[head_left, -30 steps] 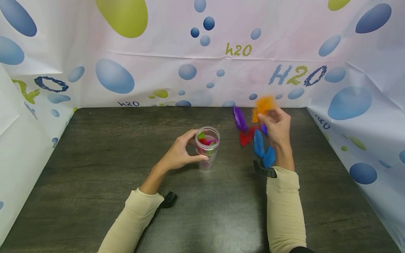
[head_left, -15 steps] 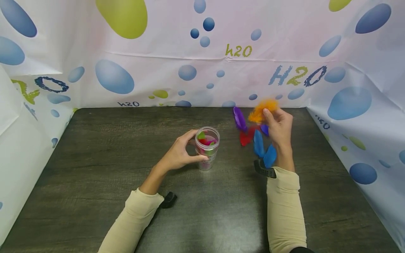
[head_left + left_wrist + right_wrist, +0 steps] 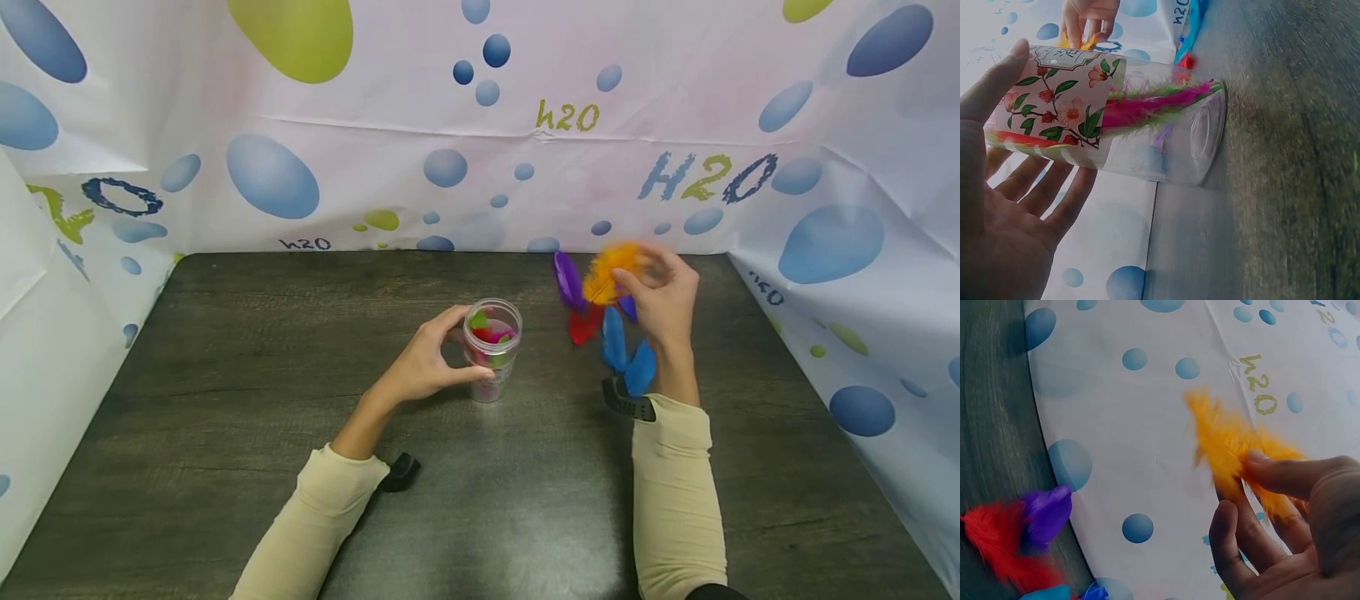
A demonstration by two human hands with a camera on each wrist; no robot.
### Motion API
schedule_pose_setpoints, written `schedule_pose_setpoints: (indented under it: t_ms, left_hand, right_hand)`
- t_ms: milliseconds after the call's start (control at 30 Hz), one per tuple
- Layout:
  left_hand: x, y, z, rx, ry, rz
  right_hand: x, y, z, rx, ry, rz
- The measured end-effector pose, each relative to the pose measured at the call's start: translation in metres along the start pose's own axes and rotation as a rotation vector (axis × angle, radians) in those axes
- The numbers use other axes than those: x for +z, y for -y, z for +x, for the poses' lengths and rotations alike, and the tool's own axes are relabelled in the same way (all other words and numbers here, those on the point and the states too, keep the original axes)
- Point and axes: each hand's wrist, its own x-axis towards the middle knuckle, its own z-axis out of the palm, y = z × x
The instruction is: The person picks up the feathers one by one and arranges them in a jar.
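- At left, the person's left hand (image 3: 420,367) holds the clear cup (image 3: 501,354), thumb on the near side and fingers behind; the cup stands upright on the dark table (image 3: 300,350), bright feathers inside.
- Right of it lie a purple feather (image 3: 568,282), a red feather (image 3: 583,323) and blue feathers (image 3: 614,337).
- Farthest right, the right hand (image 3: 663,292) pinches an orange feather (image 3: 606,275) above the table, well apart from the cup.
- The step in hand seems to be handling the orange feather while steadying the cup; the next move likely calls for a light pinch and a still cup.
- The left wrist view alone shows the floral label (image 3: 1063,103) clearly, and a magenta feather (image 3: 1147,107) reaching down near the base.
- The right wrist view best shows the thumb pressing the orange fluff; whether it is one feather is unclear.
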Motion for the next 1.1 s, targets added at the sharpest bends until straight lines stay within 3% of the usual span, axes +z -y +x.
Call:
schedule_pose_setpoints:
  t_ms: [333,600,800,1100]
  left_hand:
    - [0.001,0.0,0.0,-0.005,-0.007,0.016]
    - [0.002,0.0,-0.001,-0.009,0.0,0.016]
    - [0.002,0.0,0.0,-0.009,0.002,0.004]
    - [0.003,-0.001,-0.001,0.007,-0.005,0.003]
  right_hand:
    - [0.001,0.0,0.0,0.025,-0.029,0.159]
    - [0.006,0.007,-0.003,0.137,-0.036,0.183]
    - [0.011,0.016,-0.005,0.232,-0.035,0.136]
    - [0.019,0.021,-0.005,0.267,-0.082,0.158]
